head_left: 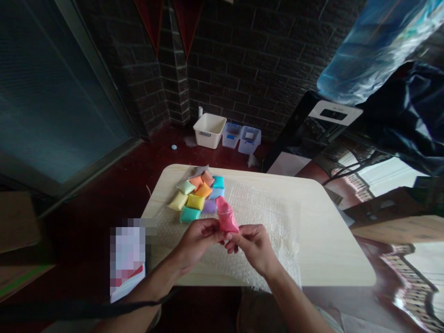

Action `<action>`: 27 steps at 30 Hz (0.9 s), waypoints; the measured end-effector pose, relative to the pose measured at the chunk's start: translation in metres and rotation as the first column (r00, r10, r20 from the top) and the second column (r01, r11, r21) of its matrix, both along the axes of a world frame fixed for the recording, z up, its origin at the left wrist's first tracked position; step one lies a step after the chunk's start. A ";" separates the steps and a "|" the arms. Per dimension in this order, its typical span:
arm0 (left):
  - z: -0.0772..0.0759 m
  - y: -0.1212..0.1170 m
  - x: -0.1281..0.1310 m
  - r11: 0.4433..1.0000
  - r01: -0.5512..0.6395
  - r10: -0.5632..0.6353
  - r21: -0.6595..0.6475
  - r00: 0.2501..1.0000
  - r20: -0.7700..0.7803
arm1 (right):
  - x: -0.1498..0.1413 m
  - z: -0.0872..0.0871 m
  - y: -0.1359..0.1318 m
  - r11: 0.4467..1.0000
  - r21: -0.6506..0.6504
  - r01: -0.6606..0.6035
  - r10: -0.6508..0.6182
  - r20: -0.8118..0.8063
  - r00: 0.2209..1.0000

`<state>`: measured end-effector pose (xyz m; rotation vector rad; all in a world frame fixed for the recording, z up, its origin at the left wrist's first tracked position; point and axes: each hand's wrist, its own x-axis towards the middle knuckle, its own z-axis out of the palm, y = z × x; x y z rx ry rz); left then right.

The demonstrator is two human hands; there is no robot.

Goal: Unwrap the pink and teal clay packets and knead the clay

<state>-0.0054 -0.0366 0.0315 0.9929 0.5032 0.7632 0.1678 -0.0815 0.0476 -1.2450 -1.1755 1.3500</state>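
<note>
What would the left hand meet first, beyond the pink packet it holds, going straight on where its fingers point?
Most likely the right hand, which grips the same pink packet close beside the left hand; exact depth is unclear.

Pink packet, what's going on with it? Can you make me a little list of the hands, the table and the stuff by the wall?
Left hand: pinching the pink packet near its lower end
Right hand: pinching it there too
Other packets: grouped beyond the left hand, including yellow, orange, purple
Table: pale, partly covered by bubble wrap
By the brick wall: cream basket, two clear bins
</note>
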 end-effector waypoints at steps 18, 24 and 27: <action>0.006 0.015 -0.006 0.981 -0.177 0.191 0.079 0.955 -0.227 | 0.014 0.000 0.001 0.997 0.078 0.029 -0.039 0.126 0.991; 0.005 0.018 -0.014 0.978 -0.202 0.206 0.043 0.937 -0.281 | 0.005 0.000 0.013 0.996 0.030 0.087 -0.086 -0.025 0.996; 0.007 0.019 -0.017 0.975 -0.217 0.220 0.039 0.940 -0.261 | 0.000 0.005 0.014 0.998 0.002 0.064 -0.063 -0.066 0.996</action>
